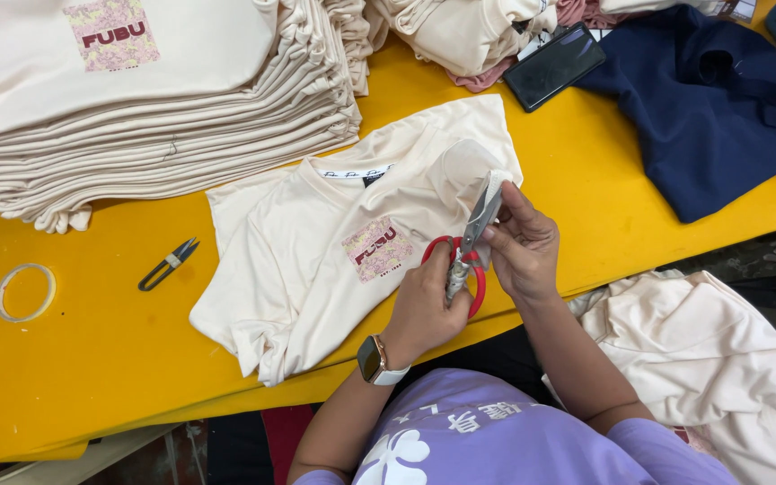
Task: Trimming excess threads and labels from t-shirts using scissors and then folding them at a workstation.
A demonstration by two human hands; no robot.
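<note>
A cream T-shirt (316, 242) with a small pink chest print lies crumpled on the yellow table (92, 359). My left hand (424, 310), with a watch on its wrist, grips red-handled scissors (464, 260) over the shirt's right edge. The blades point up and away from me. My right hand (523, 242) pinches a short white strip (496, 184) right at the scissor blades. Both hands hover close together above the table's near edge.
A tall stack of folded cream T-shirts (136, 135) fills the far left. Black thread snips (168, 263) and a clear tape roll (24, 292) lie on the left. A dark phone (554, 65), a navy garment (711, 108) and more cream cloth (729, 359) are on the right.
</note>
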